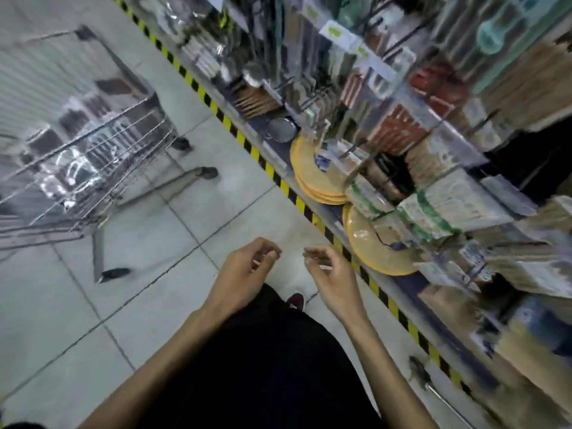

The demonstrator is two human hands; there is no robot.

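Head view, heavy motion blur over the shelving.

Left hand (244, 274) and right hand (329, 274) were held side by side over the tiled floor (154, 305), near each other but not touching. The fingers of both were loosely curled, with thumb and forefinger tips close together. Nothing was plainly gripped in either. A thin pale streak at each set of fingertips could not be identified.

Nearest goods were the yellow discs (371, 243), a stack lying flat on the lowest shelf (411, 283), just right of the right hand and apart from it. A second stack of the same kind (312, 178) lay further along that shelf, beside a round metal tin (281, 130). Green-banded packets (433, 212) partly overlapped the near stack.

A black-and-yellow striped edge (291, 190) ran along the shelf front.

A wire shopping cart (93, 156) stood on the floor to the left — well apart from both hands — with clear-wrapped packages inside it.

A dark red shoe (296, 300) showed between the forearms.
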